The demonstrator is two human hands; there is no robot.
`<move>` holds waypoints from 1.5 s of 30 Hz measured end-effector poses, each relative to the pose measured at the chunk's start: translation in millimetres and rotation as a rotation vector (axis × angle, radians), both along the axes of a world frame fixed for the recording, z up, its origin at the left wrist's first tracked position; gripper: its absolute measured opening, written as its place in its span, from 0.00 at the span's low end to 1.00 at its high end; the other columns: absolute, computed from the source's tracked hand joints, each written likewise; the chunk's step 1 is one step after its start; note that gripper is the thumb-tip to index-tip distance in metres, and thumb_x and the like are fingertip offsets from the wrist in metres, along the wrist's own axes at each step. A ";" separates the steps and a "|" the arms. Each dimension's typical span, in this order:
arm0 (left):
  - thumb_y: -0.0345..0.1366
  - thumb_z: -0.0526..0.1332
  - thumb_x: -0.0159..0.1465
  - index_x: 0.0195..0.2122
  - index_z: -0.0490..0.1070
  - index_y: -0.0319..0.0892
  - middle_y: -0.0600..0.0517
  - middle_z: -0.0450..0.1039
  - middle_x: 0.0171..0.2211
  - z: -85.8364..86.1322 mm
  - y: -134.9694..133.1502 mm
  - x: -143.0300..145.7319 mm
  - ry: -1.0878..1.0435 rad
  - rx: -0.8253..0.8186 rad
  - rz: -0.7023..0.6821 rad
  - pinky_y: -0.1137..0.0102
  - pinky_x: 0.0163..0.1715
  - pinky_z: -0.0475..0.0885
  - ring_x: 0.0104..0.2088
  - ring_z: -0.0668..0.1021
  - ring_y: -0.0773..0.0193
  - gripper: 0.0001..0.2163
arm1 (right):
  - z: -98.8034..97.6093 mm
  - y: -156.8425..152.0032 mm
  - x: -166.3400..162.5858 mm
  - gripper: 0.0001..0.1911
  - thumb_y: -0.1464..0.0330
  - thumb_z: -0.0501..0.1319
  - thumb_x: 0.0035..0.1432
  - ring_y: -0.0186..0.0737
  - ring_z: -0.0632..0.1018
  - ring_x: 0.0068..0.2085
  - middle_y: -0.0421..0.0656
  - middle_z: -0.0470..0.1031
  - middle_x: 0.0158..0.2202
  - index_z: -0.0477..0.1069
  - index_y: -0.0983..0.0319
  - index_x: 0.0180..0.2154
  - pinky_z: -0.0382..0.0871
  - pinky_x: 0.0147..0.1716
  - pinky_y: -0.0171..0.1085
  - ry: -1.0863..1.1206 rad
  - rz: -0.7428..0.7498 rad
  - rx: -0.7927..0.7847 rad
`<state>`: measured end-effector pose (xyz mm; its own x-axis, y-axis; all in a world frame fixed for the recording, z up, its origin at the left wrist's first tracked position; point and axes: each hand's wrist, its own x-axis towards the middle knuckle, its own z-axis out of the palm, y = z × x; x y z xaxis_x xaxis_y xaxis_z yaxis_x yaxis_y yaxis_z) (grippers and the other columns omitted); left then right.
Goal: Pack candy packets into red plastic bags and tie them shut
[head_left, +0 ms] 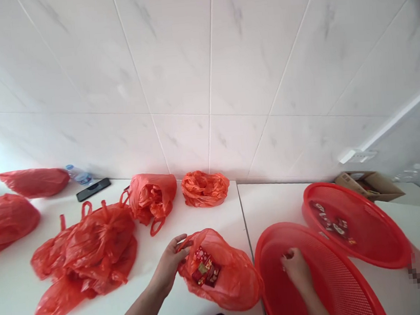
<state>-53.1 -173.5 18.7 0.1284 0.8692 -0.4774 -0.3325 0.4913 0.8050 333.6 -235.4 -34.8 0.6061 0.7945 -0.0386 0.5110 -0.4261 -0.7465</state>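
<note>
My left hand (175,258) is closed on the rim of a red plastic bag (238,277) that gapes open on the table. Inside the bag lie several small packets (205,268) in shiny red wrappers. To its right stands a large red plastic basket (337,264), and my right hand (296,265) reaches down into it. The fingers of that hand are curled together, with a small pale bit showing at their tips, too small to name.
A second red basket (370,222) holds several small wrapped pieces (339,227). Behind it is a cardboard box (377,184). Crumpled red bags (96,246) cover the left side, near a phone (93,189) and a water bottle (80,176). A tiled wall (176,72) bounds the back.
</note>
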 end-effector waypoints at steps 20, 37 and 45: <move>0.34 0.68 0.54 0.54 0.64 0.44 0.43 0.72 0.53 7.0 -8.9 -34.7 0.061 0.110 -0.145 0.67 0.40 0.72 0.46 0.76 0.57 0.26 | 29.4 -25.9 -118.0 0.27 0.57 0.59 0.56 0.60 0.72 0.52 0.59 0.69 0.53 0.65 0.65 0.54 0.68 0.45 0.51 -0.608 0.425 -0.113; 0.45 0.63 0.60 0.47 0.71 0.40 0.44 0.77 0.42 72.7 17.3 -29.0 0.100 0.204 -0.156 0.69 0.34 0.70 0.33 0.77 0.63 0.18 | 106.7 8.9 -121.7 0.16 0.54 0.56 0.56 0.36 0.64 0.26 0.36 0.65 0.24 0.61 0.58 0.25 0.57 0.26 0.35 0.220 0.162 0.129; 0.36 0.62 0.58 0.29 0.74 0.44 0.52 0.74 0.29 82.8 7.5 -40.2 0.642 0.577 -0.293 0.70 0.33 0.66 0.31 0.73 0.62 0.04 | 93.7 1.5 -110.7 0.14 0.54 0.58 0.55 0.42 0.73 0.33 0.40 0.72 0.28 0.67 0.58 0.29 0.66 0.33 0.37 0.296 0.249 0.045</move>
